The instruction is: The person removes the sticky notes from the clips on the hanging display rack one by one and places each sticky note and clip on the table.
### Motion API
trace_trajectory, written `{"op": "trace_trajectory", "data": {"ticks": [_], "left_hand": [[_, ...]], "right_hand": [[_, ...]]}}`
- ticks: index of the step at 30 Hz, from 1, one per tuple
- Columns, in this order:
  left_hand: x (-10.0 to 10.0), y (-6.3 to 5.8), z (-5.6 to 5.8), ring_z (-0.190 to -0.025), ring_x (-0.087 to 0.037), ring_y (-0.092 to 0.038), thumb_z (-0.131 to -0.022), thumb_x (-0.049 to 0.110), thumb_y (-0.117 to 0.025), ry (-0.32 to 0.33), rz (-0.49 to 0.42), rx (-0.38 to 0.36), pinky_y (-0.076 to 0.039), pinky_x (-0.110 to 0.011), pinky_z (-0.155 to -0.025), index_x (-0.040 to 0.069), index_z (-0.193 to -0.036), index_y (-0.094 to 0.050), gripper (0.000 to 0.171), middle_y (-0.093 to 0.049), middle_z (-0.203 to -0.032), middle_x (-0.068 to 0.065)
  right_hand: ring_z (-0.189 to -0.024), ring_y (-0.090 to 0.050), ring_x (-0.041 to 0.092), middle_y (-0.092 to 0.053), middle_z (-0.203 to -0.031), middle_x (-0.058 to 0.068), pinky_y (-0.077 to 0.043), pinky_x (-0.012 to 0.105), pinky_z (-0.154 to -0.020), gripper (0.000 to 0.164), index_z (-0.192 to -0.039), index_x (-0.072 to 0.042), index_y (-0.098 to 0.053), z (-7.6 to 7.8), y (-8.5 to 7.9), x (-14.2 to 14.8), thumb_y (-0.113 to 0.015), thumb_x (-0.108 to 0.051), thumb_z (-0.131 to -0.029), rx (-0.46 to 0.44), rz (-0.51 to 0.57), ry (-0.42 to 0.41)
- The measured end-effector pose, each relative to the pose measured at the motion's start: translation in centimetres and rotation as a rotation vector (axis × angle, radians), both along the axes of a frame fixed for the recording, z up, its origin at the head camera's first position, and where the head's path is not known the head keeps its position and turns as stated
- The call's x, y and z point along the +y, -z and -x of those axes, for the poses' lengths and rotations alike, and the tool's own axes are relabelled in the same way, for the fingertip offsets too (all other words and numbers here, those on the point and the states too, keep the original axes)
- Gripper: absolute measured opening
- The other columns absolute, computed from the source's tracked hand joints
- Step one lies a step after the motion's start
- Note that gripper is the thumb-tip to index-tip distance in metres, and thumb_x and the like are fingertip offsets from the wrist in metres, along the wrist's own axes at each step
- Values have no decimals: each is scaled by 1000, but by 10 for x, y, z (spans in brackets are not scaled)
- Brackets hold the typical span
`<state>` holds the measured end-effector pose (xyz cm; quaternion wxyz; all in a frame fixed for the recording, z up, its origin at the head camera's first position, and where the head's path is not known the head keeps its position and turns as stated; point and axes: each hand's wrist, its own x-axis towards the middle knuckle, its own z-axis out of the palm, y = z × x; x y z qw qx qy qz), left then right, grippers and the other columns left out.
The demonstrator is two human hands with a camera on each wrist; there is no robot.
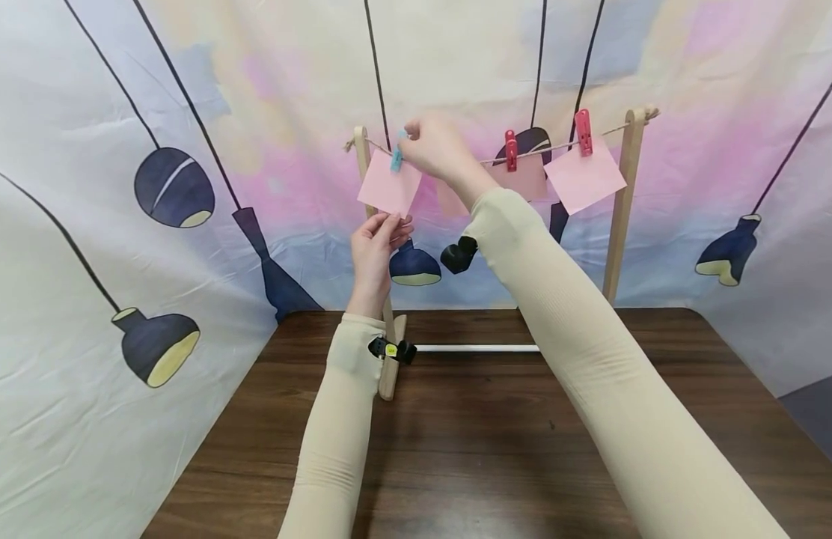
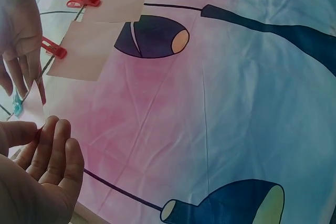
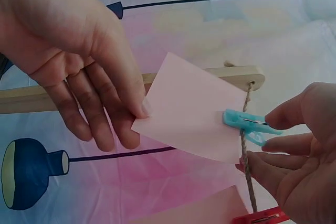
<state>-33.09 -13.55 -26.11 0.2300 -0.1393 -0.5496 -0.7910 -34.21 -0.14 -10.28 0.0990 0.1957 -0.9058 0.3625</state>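
Observation:
A square pink paper (image 1: 389, 187) hangs near the left end of a twine line, tilted, with a light-blue clothespin (image 3: 234, 119) clamping its top edge to the twine (image 3: 250, 184). My left hand (image 1: 374, 251) pinches the paper's lower corner between thumb and fingers. At the clothespin, the thumb and fingers of my right hand (image 1: 438, 146) are on its two handles, thumb on one and a fingertip on the other. The right forearm crosses in front of part of the line in the head view.
More pink papers (image 1: 584, 176) hang to the right from red clothespins (image 1: 583, 133), one paper partly behind my right wrist. Wooden posts (image 1: 625, 202) carry the line, with a white bar (image 1: 476, 348) low between them. The stand is on a brown table (image 1: 470, 449) before a lamp-printed cloth.

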Motion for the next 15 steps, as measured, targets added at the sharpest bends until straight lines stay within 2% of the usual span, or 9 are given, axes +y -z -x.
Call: {"op": "trace_trajectory", "data": {"ticks": [6, 15], "left_hand": [[0, 1, -2, -76, -15, -73, -101, 11, -63, 1, 17, -9, -58, -39, -83, 3, -93, -69, 12, -75, -84, -1], [0, 3, -3, -75, -13, -72, -101, 11, -63, 0, 31, -1, -58, -36, -81, 6, -91, -70, 13, -75, -84, -1]], "right_hand": [[-141, -41, 13, -50, -151, 4, -35, 22, -111, 51, -153, -9, -43, 0, 3, -1, -45, -25, -104, -37, 49, -3], [-140, -41, 11, -48, -153, 3, -36, 21, -110, 51, -152, -11, -45, 1, 4, -3, -50, -30, -106, -88, 143, -22]]}}
